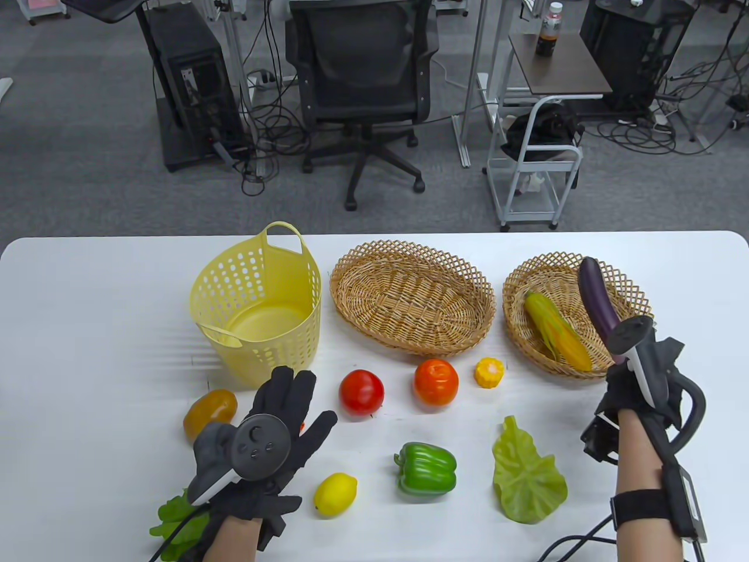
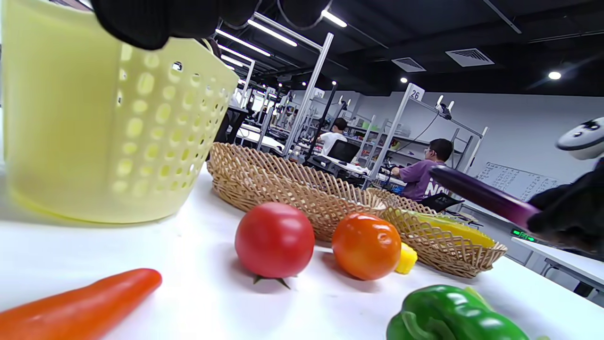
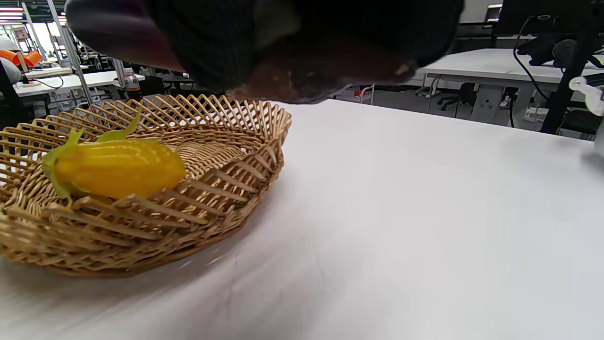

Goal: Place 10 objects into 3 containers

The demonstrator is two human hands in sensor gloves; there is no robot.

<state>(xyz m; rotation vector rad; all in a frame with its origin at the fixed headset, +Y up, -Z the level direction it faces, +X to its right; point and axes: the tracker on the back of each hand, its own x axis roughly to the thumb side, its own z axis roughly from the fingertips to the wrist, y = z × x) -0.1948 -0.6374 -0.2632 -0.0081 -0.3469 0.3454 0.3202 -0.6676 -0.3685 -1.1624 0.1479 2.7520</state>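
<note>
My right hand (image 1: 621, 351) grips a purple eggplant (image 1: 597, 298) by its lower end and holds it tilted over the near right rim of the right wicker basket (image 1: 510, 293). A corn cob (image 1: 556, 331) lies in that basket. The eggplant also shows in the left wrist view (image 2: 481, 196). My left hand (image 1: 292, 404) is open with the fingers spread, in front of the yellow plastic basket (image 1: 275, 345) and over an orange carrot (image 2: 80, 307) that it mostly hides in the table view. The oval wicker basket (image 1: 409, 298) in the middle holds nothing.
On the table lie a red tomato (image 1: 361, 392), an orange tomato (image 1: 436, 381), a small corn piece (image 1: 490, 372), a green pepper (image 1: 427, 468), a lettuce leaf (image 1: 526, 474), a lemon (image 1: 335, 493), an orange-yellow fruit (image 1: 209, 413) and leafy greens (image 1: 175, 521) under my left wrist.
</note>
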